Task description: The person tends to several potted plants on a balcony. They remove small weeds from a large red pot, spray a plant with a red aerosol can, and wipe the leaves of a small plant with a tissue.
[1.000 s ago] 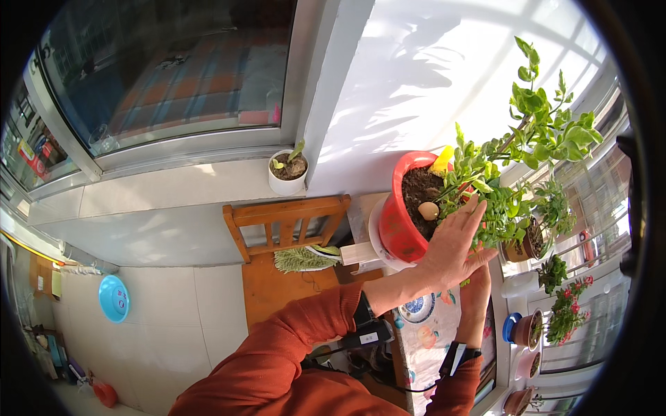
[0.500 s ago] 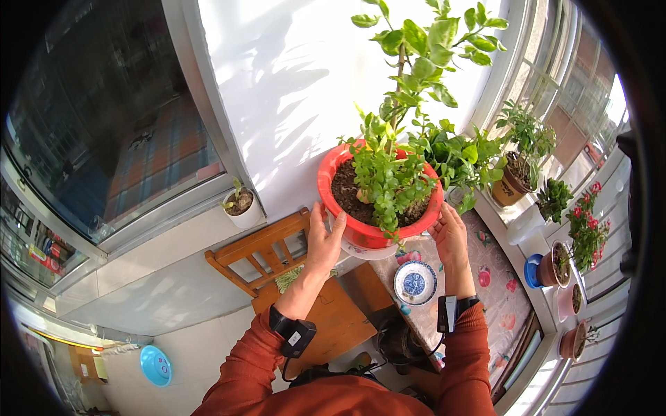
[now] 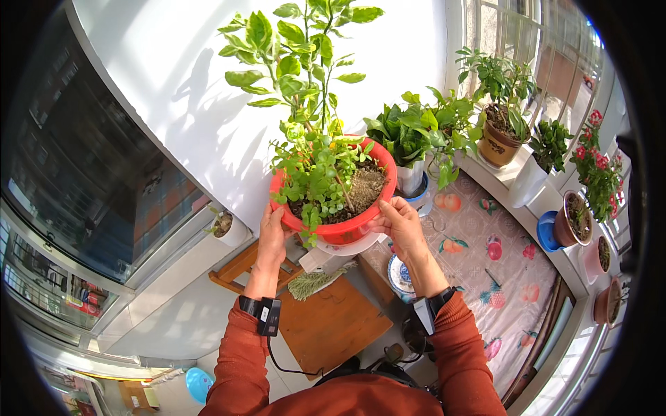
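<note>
Your left hand [image 3: 274, 237] and right hand [image 3: 404, 227] pinch opposite sides of the red pot [image 3: 352, 230], some fingers hidden, the pot over a white saucer [image 3: 359, 245] with a leafy plant [image 3: 316, 159] in it. You seem to be steadying the pot, and moving it would call for even pressure from both sides. Right of the pot spreads the table [image 3: 475, 281]; below the pot is the chair [image 3: 333, 320].

Bright sun, window [image 3: 512, 40] right | leaf shadows [image 3: 201, 104], white wall [image 3: 402, 55] | fisheye bend, black rim
</note>
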A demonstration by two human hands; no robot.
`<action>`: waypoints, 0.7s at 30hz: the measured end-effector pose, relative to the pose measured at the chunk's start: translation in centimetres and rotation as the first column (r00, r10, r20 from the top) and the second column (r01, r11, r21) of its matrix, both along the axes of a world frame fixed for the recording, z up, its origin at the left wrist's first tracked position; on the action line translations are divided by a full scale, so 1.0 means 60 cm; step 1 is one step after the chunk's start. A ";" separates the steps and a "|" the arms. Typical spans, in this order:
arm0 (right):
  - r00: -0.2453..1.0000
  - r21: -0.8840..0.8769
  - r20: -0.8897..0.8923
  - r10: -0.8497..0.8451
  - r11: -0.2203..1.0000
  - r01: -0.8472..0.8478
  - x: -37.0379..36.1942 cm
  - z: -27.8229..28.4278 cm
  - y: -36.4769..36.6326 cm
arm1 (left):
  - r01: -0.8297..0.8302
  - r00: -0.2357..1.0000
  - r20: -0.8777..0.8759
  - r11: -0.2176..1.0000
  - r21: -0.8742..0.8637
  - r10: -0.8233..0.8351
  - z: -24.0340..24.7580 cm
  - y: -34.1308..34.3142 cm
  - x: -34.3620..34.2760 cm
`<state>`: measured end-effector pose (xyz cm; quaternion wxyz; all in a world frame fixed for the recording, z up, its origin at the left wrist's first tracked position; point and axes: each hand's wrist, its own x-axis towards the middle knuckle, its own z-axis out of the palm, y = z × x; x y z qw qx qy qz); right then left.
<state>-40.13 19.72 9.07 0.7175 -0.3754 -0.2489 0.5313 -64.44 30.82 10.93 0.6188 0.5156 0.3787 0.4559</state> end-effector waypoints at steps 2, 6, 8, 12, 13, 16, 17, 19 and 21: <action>1.000 -0.018 -0.008 0.019 1.000 -0.019 -0.016 0.004 -0.011 | -0.041 0.998 -0.052 0.999 -0.026 0.040 0.005 0.022 -0.005; 0.998 -0.014 -0.040 0.054 0.998 -0.055 -0.049 0.009 -0.028 | -0.009 0.997 -0.083 0.997 -0.083 0.002 0.011 0.059 -0.020; 0.997 -0.002 -0.053 0.060 0.998 -0.060 -0.062 0.009 -0.030 | 0.036 0.995 -0.085 0.995 -0.091 -0.044 0.010 0.076 -0.026; 0.997 -0.041 -0.035 0.072 0.996 -0.074 -0.080 0.009 -0.032 | -0.003 0.997 -0.071 1.000 -0.017 0.002 -0.019 0.116 -0.041; 0.996 -0.059 -0.046 0.075 0.995 -0.077 -0.084 0.009 -0.032 | -0.028 0.982 -0.189 1.000 -0.002 0.027 -0.027 0.132 -0.047; 0.994 -0.021 -0.060 0.092 0.995 -0.093 -0.096 0.009 -0.036 | 0.004 0.913 -0.406 0.991 0.134 0.051 -0.056 0.172 -0.067; 0.994 -0.046 -0.071 0.086 0.995 -0.090 -0.098 0.009 -0.036 | 0.042 0.927 -0.374 0.992 0.116 0.005 -0.062 0.181 -0.071; 0.994 -0.045 -0.076 0.083 0.995 -0.086 -0.102 0.009 -0.035 | -0.036 0.894 -0.447 0.999 -0.012 0.027 -0.060 0.193 -0.078; 0.993 -0.053 -0.062 0.097 0.994 -0.101 -0.101 0.009 -0.036 | -0.026 0.975 -0.224 0.998 -0.053 0.014 -0.066 0.182 -0.064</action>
